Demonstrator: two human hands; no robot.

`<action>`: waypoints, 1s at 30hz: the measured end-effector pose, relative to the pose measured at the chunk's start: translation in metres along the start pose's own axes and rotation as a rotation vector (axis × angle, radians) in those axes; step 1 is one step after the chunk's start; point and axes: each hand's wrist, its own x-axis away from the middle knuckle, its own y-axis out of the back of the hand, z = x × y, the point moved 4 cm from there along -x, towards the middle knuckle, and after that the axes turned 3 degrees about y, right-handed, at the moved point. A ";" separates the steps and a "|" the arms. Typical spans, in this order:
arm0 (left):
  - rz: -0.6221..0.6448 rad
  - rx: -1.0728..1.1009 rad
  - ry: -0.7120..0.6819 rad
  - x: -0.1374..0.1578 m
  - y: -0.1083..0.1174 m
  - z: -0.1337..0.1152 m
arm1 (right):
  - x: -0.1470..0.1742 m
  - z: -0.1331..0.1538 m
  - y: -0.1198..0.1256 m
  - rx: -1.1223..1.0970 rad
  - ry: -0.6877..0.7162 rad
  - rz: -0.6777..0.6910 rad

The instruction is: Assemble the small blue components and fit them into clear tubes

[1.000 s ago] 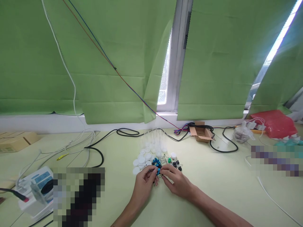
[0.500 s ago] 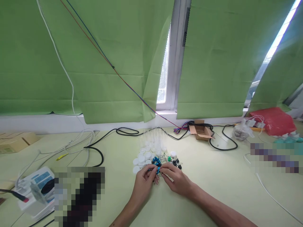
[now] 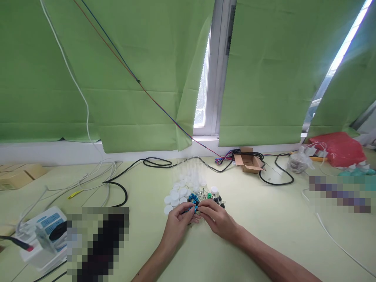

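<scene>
Close together over the table, my left hand (image 3: 179,219) and my right hand (image 3: 216,217) pinch a small blue part (image 3: 196,209) between their fingertips. Its exact kind is too small to make out, and the fingers partly cover it. Just beyond lies a pile of similar blue parts (image 3: 193,198). White round caps (image 3: 174,195) are gathered to the left, with clear tubes (image 3: 190,172) standing behind them. To the right are a green part (image 3: 209,195), metal pieces (image 3: 201,194) and several black knob-like parts (image 3: 221,203).
An open cardboard box (image 3: 249,162) stands at the back among black cables (image 3: 276,182). On the left are a white power strip (image 3: 48,231) and pale boxes (image 3: 17,176). A clear bag (image 3: 299,161) and a red bag (image 3: 337,149) lie at the far right.
The view has shifted slightly. Both hands stay together at the blue part, with only small finger movements.
</scene>
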 end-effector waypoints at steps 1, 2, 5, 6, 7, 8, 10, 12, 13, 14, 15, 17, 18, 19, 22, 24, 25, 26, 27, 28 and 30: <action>0.007 0.000 0.003 0.000 0.000 0.000 | 0.000 0.000 0.000 -0.001 -0.001 0.001; 0.010 -0.002 0.004 0.000 -0.001 0.000 | 0.000 -0.001 0.000 -0.003 -0.003 0.003; 0.005 -0.009 0.006 0.000 -0.001 0.000 | 0.001 -0.001 0.000 -0.016 -0.009 0.009; 0.003 -0.012 0.007 0.000 -0.001 -0.001 | 0.001 -0.001 0.000 -0.019 -0.010 0.009; 0.002 -0.014 0.009 0.001 -0.002 -0.002 | 0.001 -0.001 -0.001 -0.019 -0.010 0.012; 0.001 -0.016 0.009 0.001 -0.002 -0.002 | 0.001 -0.001 -0.001 -0.018 -0.008 0.013; 0.005 -0.024 0.007 0.001 -0.002 -0.004 | 0.001 -0.001 -0.001 -0.009 -0.004 0.016; 0.006 -0.032 0.005 0.001 -0.002 -0.003 | 0.001 -0.001 -0.001 0.004 -0.001 0.012; 0.005 -0.035 0.005 0.001 -0.002 -0.003 | 0.001 -0.001 -0.001 0.010 0.001 0.008; 0.005 -0.037 0.005 0.001 -0.002 -0.002 | 0.001 -0.001 -0.001 0.014 0.001 0.005; 0.006 -0.040 0.004 0.001 -0.002 0.000 | 0.000 -0.001 -0.001 0.017 0.002 0.004; 0.007 -0.045 0.002 0.001 -0.002 0.002 | 0.000 -0.001 -0.001 0.019 0.000 0.006; 0.006 -0.049 0.000 0.000 -0.002 0.003 | 0.000 -0.001 -0.001 0.018 -0.003 0.007; 0.002 -0.053 -0.002 0.000 -0.002 0.004 | 0.000 -0.001 -0.001 0.015 -0.006 0.006; -0.008 -0.064 -0.015 0.000 -0.002 0.005 | 0.000 -0.001 -0.001 0.005 -0.018 -0.004; -0.009 -0.065 -0.026 0.000 -0.003 0.004 | 0.000 -0.001 -0.001 0.000 -0.023 -0.019; -0.010 -0.062 -0.031 0.001 -0.003 0.004 | 0.001 -0.002 -0.001 -0.002 -0.026 -0.027; -0.010 -0.060 -0.035 0.001 -0.003 0.003 | 0.001 -0.002 -0.002 -0.004 -0.028 -0.033; -0.010 -0.059 -0.039 0.002 -0.003 0.002 | 0.001 -0.002 -0.002 -0.006 -0.032 -0.037; -0.009 -0.059 -0.042 0.002 -0.004 0.002 | 0.001 -0.002 -0.002 -0.009 -0.036 -0.038; -0.004 -0.068 -0.046 0.003 -0.004 0.000 | 0.002 -0.003 -0.003 -0.015 -0.047 -0.041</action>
